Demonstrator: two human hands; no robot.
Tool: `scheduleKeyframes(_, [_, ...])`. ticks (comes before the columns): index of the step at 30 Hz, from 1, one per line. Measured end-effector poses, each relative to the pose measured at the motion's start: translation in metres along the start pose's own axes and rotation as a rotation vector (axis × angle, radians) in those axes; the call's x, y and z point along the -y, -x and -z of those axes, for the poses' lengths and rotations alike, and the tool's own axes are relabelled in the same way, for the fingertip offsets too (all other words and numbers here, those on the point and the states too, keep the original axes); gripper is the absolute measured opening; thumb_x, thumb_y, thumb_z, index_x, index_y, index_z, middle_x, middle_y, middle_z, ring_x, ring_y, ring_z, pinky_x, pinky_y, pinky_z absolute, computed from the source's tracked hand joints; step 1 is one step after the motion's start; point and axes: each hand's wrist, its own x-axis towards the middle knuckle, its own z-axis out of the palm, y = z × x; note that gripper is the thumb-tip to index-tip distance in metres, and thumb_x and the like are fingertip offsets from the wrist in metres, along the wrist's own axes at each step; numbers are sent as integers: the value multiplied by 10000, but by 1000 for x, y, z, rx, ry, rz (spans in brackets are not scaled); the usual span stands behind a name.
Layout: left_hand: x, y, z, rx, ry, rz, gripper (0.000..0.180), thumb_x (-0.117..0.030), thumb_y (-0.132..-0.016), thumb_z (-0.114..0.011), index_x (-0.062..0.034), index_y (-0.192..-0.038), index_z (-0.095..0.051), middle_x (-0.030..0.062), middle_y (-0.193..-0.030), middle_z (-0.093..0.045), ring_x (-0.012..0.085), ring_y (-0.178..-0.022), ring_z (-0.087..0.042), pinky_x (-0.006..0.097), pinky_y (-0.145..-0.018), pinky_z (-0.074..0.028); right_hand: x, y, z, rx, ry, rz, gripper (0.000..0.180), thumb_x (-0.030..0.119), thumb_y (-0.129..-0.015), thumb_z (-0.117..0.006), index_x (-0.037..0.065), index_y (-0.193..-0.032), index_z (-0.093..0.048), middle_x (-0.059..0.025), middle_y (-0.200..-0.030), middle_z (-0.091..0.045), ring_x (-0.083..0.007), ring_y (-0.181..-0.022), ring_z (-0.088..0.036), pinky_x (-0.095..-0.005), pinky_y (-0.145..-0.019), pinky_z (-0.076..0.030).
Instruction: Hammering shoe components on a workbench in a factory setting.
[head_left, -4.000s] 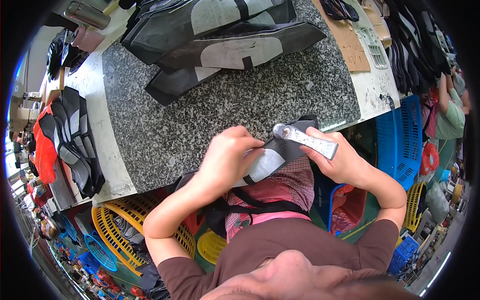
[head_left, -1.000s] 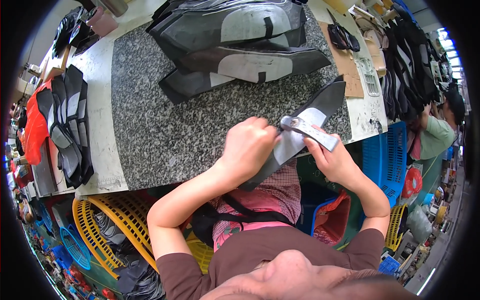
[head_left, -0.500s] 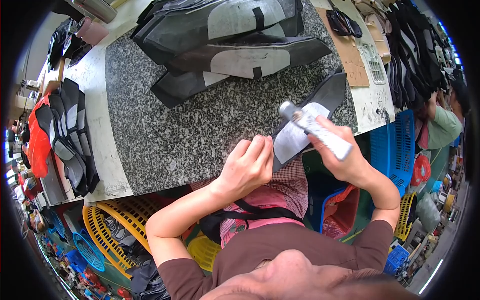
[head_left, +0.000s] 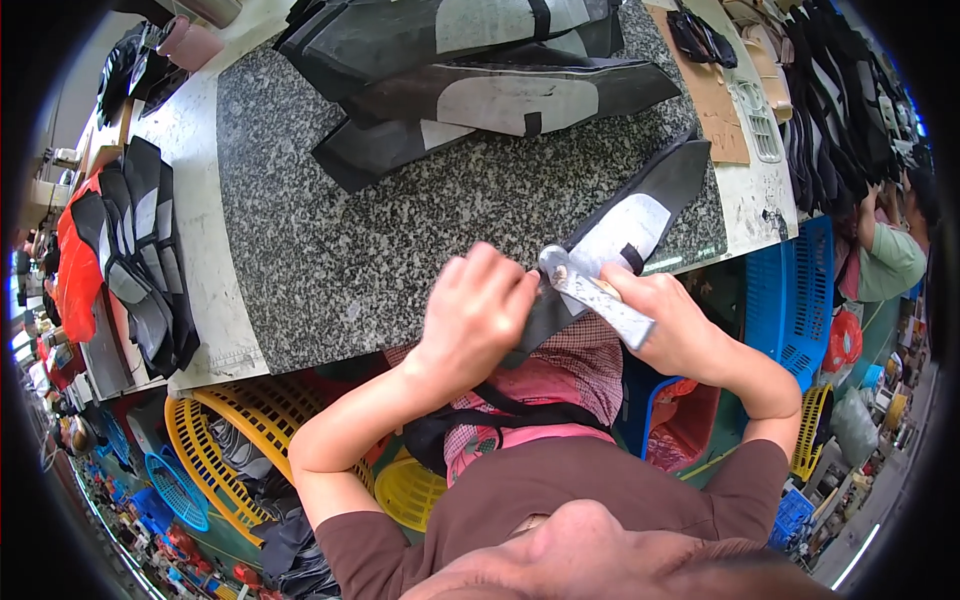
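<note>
While I watch through the head view, these are my notes on how far the work stands.

Piece in hand: a black and grey cut panel, one end lying on the granite slab, the other hanging over the near edge between both hands.

Left hand: curled shut over the lower end of the panel, fingers folded down, pinning it just left of the tool.

Right hand: wrapped tight around the handle of a metal hand tool, whose head rests against the panel just beyond the left knuckles.

Tool action: I cannot tell whether its head is trimming, pressing or only resting.

Done, as I judge: this panel is mid-treatment at its near end; I see no finished mark on it.

Beyond the hands: a heap of like panels lies across the far side of the slab, well apart; whether worked or waiting I cannot tell.

Left of the left hand: another stack of panels on the pale bench, well apart.

Left to do, I reckon: the rest of this piece, and perhaps the heaps.
</note>
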Motion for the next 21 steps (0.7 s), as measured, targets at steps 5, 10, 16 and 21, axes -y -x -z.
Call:
scheduleKeyframes(5, [4, 10, 6, 6, -8, 19, 261, -94, -797, -786, -24, -1045, -752, 50, -993, -682, 246, -930, -616, 369, -755, -497, 10, -16, 14, 74, -58, -94, 184, 123, -945, -641, 8, -1041, -534, -251, -769, -642, -489, -795, -661, -532, -646, -506])
scheduleKeyframes(10, [9, 13, 9, 0, -63, -48, 260, -107, -800, -783, -31, -1047, -756, 49, -1012, -685, 237, -929, -617, 376, -746, -485, 8, -8, -5, 15, -12, 40, 182, 42, -903, -612, -3, -1061, -534, -254, -784, -661, -503, -785, -662, -546, -678, -513])
scheduleKeyframes(16, [11, 23, 11, -47, 7, 26, 266, -120, -788, -794, -54, -1045, -771, 27, -973, -696, 230, -895, -616, 362, -724, -476, 11, -16, 0, -107, -19, 43, 145, 84, -1003, -662, -37, -1004, -583, -223, -793, -631, -444, -672, -614, -411, -630, -500])
scheduleKeyframes(21, [12, 27, 9, -111, -15, 21, 207, -111, -770, -823, -59, -962, -769, 26, -924, -697, 230, -859, -614, 362, -712, -494, 11, -8, -14, 63, -66, 15, 125, 40, -965, -691, -22, -1039, -611, -203, -780, -641, -407, -687, -670, -417, -624, -501])
